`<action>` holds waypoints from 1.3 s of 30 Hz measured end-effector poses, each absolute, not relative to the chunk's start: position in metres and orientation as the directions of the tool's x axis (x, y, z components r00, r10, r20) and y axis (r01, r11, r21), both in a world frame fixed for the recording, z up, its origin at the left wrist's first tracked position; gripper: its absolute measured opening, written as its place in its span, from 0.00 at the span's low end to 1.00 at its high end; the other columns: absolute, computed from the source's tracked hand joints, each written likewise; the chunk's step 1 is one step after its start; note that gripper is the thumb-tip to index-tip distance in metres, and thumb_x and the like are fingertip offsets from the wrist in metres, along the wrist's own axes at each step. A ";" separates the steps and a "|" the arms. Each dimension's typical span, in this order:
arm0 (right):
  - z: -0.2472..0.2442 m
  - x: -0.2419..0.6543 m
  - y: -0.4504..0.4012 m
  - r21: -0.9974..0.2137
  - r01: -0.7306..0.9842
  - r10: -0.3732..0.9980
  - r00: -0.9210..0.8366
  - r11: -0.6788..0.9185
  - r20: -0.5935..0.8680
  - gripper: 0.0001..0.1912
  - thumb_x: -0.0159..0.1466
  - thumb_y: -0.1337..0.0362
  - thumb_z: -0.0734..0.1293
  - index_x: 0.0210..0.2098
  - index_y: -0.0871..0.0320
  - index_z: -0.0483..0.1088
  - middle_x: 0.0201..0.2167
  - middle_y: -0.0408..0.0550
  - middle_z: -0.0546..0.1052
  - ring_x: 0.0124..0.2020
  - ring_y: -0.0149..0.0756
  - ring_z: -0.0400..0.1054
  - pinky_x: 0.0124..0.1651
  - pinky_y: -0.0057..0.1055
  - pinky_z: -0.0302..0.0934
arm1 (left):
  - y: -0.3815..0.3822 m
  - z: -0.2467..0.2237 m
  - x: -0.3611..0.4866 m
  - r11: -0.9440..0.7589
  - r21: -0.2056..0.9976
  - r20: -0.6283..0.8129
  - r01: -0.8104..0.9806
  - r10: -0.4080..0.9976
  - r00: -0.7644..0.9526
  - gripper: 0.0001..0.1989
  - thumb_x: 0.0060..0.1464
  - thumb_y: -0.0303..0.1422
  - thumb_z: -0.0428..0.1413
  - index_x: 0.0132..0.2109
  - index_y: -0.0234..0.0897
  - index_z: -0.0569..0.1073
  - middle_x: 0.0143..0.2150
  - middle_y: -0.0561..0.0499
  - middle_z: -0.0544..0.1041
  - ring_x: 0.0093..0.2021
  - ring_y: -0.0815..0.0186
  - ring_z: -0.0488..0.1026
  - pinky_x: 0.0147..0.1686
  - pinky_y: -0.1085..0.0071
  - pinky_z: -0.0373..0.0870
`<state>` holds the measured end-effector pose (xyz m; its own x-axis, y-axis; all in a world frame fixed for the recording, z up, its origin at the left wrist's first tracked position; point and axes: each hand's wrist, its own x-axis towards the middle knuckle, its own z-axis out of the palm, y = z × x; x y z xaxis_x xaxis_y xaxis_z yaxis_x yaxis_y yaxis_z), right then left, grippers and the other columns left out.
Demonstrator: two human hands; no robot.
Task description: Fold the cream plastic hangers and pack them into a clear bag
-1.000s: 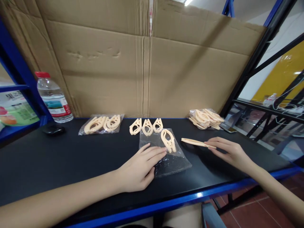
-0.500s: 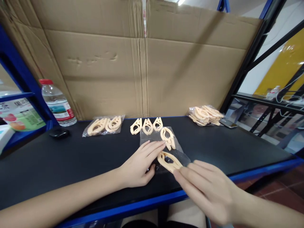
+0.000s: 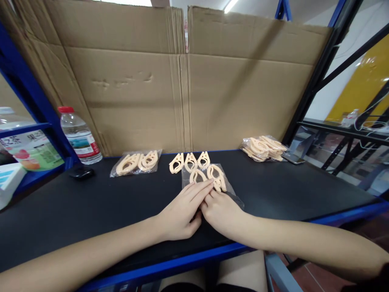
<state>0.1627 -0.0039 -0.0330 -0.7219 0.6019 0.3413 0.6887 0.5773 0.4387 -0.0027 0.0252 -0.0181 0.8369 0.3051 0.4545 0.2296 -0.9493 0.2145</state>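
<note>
A clear plastic bag (image 3: 232,190) lies on the black table in front of me, with two cream folding hangers in it. The right hanger (image 3: 216,174) shows its oval loop and prongs; only the top of the left hanger (image 3: 197,175) shows, its lower part hidden by my hands. My left hand (image 3: 184,211) rests over the near left of the bag, fingers together and closed on its edge. Against it, my right hand (image 3: 223,211) is closed with curled fingers at the bag's mouth, at the lower end of the left hanger. The fingertips are partly covered.
Behind the bag stand three loose hangers (image 3: 191,162) in a row. A filled bag of hangers (image 3: 136,163) lies left, and a pile of hangers (image 3: 263,148) lies right beside a phone (image 3: 293,158). A water bottle (image 3: 80,138), black mouse (image 3: 82,172) and cardboard wall (image 3: 136,89) border the table.
My right hand has moved left and forward, bringing the hanger from the near side into the bag beside the other one. My left hand has stayed on the bag.
</note>
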 end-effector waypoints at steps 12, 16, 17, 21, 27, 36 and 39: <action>0.030 0.195 -0.027 0.131 0.793 0.638 -0.565 0.595 0.523 0.16 0.65 0.63 0.59 0.24 0.59 0.71 0.22 0.48 0.74 0.24 0.35 0.67 0.30 0.30 0.63 | 0.022 -0.016 -0.004 -0.954 0.201 0.431 0.224 0.291 0.854 0.40 0.46 0.20 0.48 0.66 0.35 0.46 0.67 0.40 0.54 0.66 0.54 0.51 0.63 0.52 0.53; 0.049 0.222 0.050 0.109 0.868 0.655 -0.443 0.485 0.613 0.13 0.66 0.64 0.58 0.35 0.61 0.73 0.32 0.53 0.77 0.37 0.41 0.70 0.40 0.35 0.63 | 0.019 -0.014 -0.003 -0.953 0.180 0.412 0.242 0.296 0.861 0.38 0.47 0.21 0.48 0.66 0.36 0.49 0.66 0.41 0.57 0.65 0.56 0.54 0.62 0.54 0.55; 0.046 0.226 0.074 0.111 0.833 0.675 -0.511 0.542 0.532 0.12 0.65 0.67 0.59 0.44 0.61 0.71 0.41 0.54 0.77 0.44 0.42 0.68 0.46 0.37 0.63 | 0.018 -0.014 -0.003 -0.953 0.184 0.409 0.242 0.298 0.863 0.37 0.48 0.21 0.48 0.66 0.37 0.49 0.66 0.42 0.57 0.64 0.56 0.55 0.62 0.54 0.56; 0.019 0.234 0.155 0.132 0.743 0.716 -0.668 0.656 0.202 0.29 0.57 0.80 0.59 0.57 0.56 0.63 0.62 0.53 0.62 0.61 0.44 0.56 0.55 0.42 0.58 | 0.017 -0.014 -0.003 -0.954 0.177 0.404 0.242 0.295 0.866 0.38 0.48 0.21 0.48 0.66 0.38 0.48 0.66 0.42 0.57 0.64 0.55 0.55 0.61 0.53 0.57; 0.007 0.249 0.191 0.120 0.742 0.735 -0.670 0.660 0.103 0.25 0.53 0.79 0.63 0.50 0.60 0.70 0.47 0.56 0.75 0.55 0.49 0.65 0.50 0.40 0.63 | 0.019 -0.014 -0.005 -0.955 0.159 0.388 0.250 0.293 0.874 0.37 0.49 0.22 0.48 0.66 0.36 0.48 0.66 0.41 0.56 0.65 0.57 0.55 0.61 0.55 0.57; 0.003 0.338 0.123 0.049 0.799 0.765 -0.589 0.599 0.261 0.17 0.65 0.71 0.56 0.48 0.64 0.71 0.46 0.59 0.73 0.46 0.42 0.70 0.51 0.37 0.63 | 0.019 -0.013 -0.004 -0.943 0.211 0.391 0.259 0.324 0.861 0.36 0.49 0.21 0.48 0.65 0.38 0.51 0.66 0.42 0.58 0.64 0.55 0.57 0.60 0.54 0.59; 0.000 0.352 0.083 -0.006 0.831 0.737 -0.489 0.556 0.466 0.17 0.67 0.68 0.54 0.47 0.61 0.71 0.43 0.57 0.75 0.45 0.43 0.70 0.49 0.39 0.65 | 0.020 -0.014 -0.004 -0.943 0.209 0.390 0.260 0.324 0.862 0.36 0.49 0.21 0.48 0.65 0.37 0.51 0.65 0.42 0.58 0.64 0.56 0.57 0.61 0.54 0.59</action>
